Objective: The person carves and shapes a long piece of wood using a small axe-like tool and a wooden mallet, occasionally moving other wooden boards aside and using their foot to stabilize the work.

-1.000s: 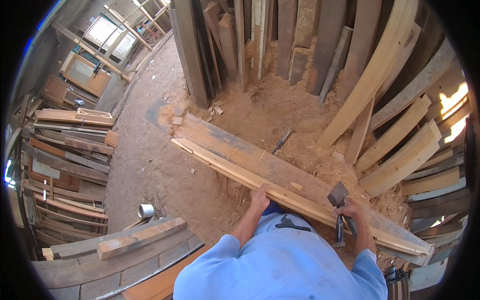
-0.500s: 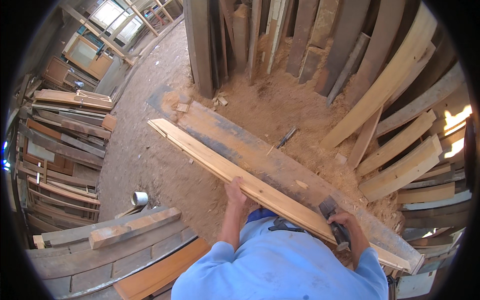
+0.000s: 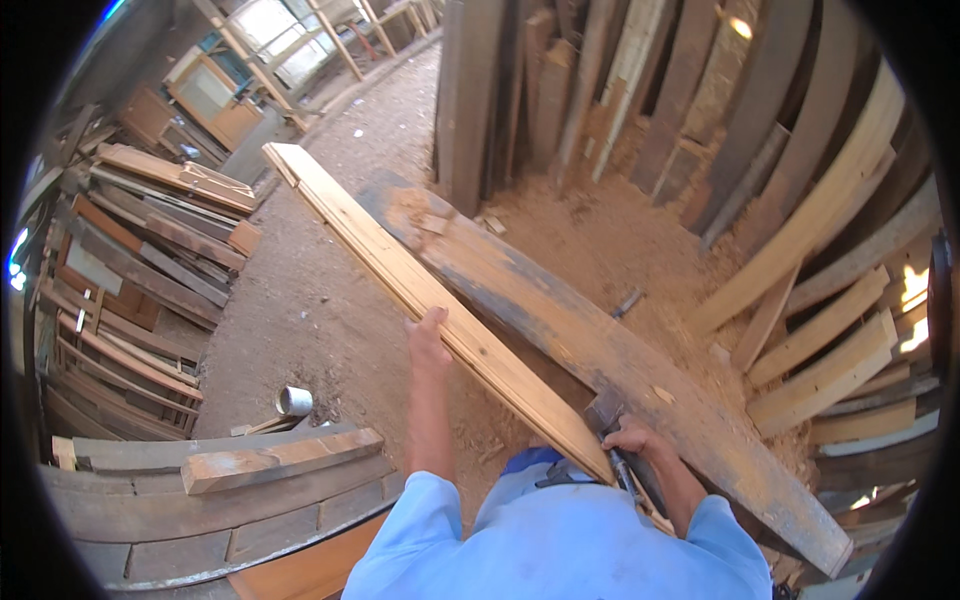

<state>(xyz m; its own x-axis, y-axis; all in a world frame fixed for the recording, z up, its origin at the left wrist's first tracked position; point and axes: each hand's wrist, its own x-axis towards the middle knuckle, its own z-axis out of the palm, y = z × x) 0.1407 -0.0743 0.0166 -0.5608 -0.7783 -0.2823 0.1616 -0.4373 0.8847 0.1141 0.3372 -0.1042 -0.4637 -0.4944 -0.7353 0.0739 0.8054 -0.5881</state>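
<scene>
My left hand [image 3: 428, 338] grips the near long edge of a pale wooden board [image 3: 375, 255] with grooved edges, its thumb over the top face. The board slants from far left down to my waist, its far end raised. In my right hand [image 3: 643, 440] is a dark tool with a blocky head [image 3: 604, 411], beside the board's near end; its kind is not clear. My fingers wrap round its body, and its lower part is partly hidden. Under and to the right of the board lies a wide, worn plank [image 3: 560, 310] with scuffed grey patches.
Sawdust and shavings [image 3: 590, 240] cover the ground beyond the plank, where a small dark tool [image 3: 627, 303] lies. Upright timbers [image 3: 470, 110] line the back and right. Stacked boards [image 3: 150, 470] and a white cup-like container [image 3: 294, 401] stand left.
The board has swung up and left, off the worn plank, with my left hand on it. My right hand has moved left with the dark tool. The view has shifted too.
</scene>
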